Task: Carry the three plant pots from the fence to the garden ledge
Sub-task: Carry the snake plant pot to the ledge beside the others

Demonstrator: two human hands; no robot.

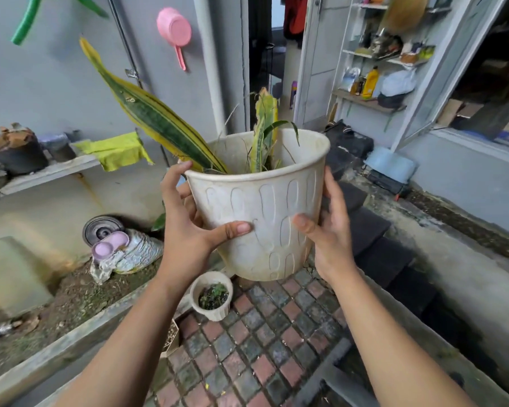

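Head view: my left hand (pixel 188 230) and right hand (pixel 329 227) clasp the large white ribbed plastic plant pot (pixel 262 207) aloft above brick paving (pixel 262 348).

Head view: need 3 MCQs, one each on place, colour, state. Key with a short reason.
1. Where is the small white pot?
A. on the brick paving
B. on the wall shelf
C. in the left hand

2. What colour is the scoop hanging on the wall?
A. blue
B. pink
C. black

3. How is the large white pot held?
A. by one hand at the rim
B. standing on the ground
C. lifted between both hands

Key: 1 A, it stands on the paving below the held pot. 2 B, clearly pink. 3 C, left hand and right hand clasp its sides, clear of the ground.
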